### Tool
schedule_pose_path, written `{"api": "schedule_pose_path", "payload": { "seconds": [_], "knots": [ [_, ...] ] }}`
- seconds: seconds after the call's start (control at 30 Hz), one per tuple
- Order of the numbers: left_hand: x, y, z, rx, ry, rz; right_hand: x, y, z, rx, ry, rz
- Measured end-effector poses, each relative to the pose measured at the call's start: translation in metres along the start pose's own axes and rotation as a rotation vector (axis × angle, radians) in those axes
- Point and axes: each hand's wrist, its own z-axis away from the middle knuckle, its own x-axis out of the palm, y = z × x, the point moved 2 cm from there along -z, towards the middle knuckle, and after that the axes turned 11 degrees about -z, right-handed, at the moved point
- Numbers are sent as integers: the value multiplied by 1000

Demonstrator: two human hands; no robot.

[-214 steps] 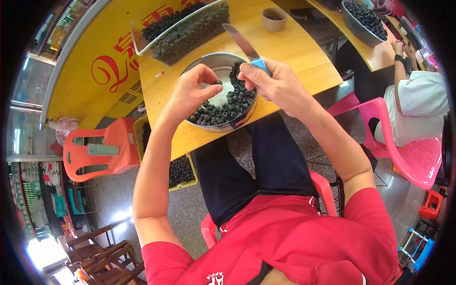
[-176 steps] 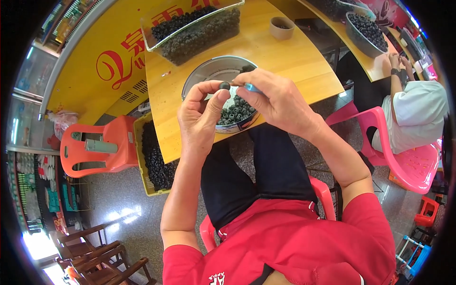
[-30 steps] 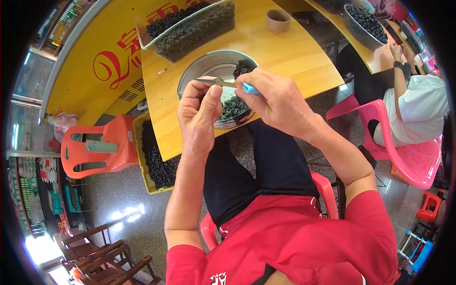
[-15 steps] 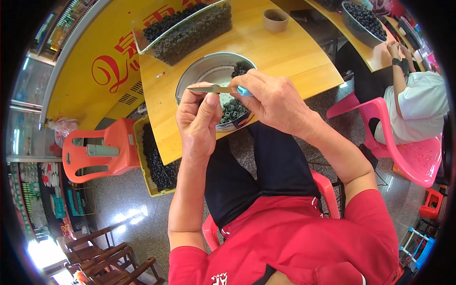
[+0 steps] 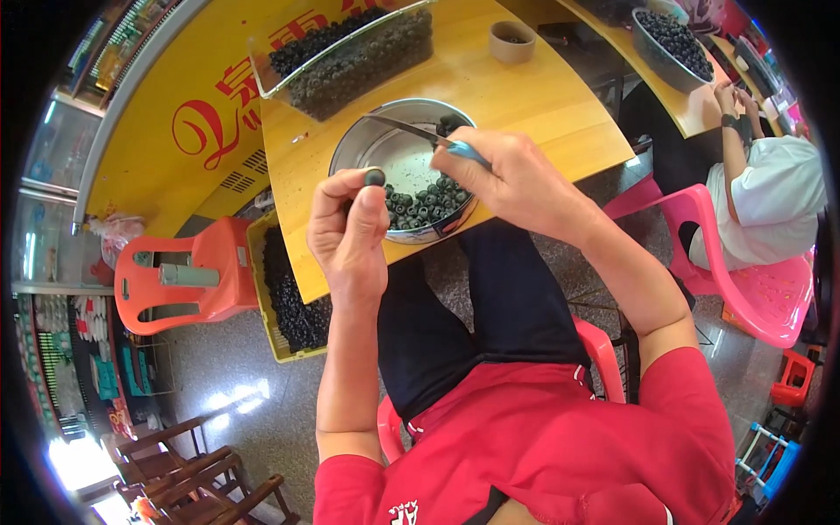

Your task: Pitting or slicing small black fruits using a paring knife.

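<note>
Spanning the upper middle of the view, a yellow wooden surface point(image 5: 525, 96) carries most of the listed items, with a yellow signboard point(image 5: 166, 114) standing at its far left edge. A person in a red shirt sits at its near edge on a pink plastic chair point(image 5: 604, 350). A second person in a white shirt point(image 5: 770, 210) sits at right on another pink chair point(image 5: 761, 297), beside a second surface bearing a bowl of dark fruit point(image 5: 669, 39). An orange plastic stool point(image 5: 184, 276) stands on the floor at left, just beside a yellow crate point(image 5: 280, 297) filled with dark round fruit, set under the surface edge. A clear rectangular tray point(image 5: 350, 52) heaped with the same dark fruit sits at the far side of the surface. A round metal basin point(image 5: 385, 157), near the front edge, holds a shallow layer of dark round pieces point(image 5: 424, 201) on its right side. A small brown cup point(image 5: 512, 39) stands farther back. The right hand point(image 5: 516, 179), grip clenched, holds a knife point(image 5: 420, 133) by its blue handle, the blade pointing left over the basin. The left hand point(image 5: 350, 227) is raised just left of the basin, its grip pinching a single dark round fruit point(image 5: 374, 177) at the fingertips, above the basin rim.
</note>
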Motion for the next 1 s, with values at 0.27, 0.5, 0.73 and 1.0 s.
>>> {"api": "schedule_pose_path", "payload": {
  "seconds": [0.27, 0.5, 0.73, 1.0],
  "knots": [
    [7, -6, 2, 114, 28, -351, 20, -20, -5, 274, -76, -689],
    [5, -10, 4, 29, 48, -338, 22, -22, -4, 340, -65, -833],
    [8, -11, 0, -133, 13, -74, 17, -21, 1, -36, 66, -412],
    [14, -12, -1, -227, -83, 101, 14, -17, 9, -380, 170, 228]
  ]
}}
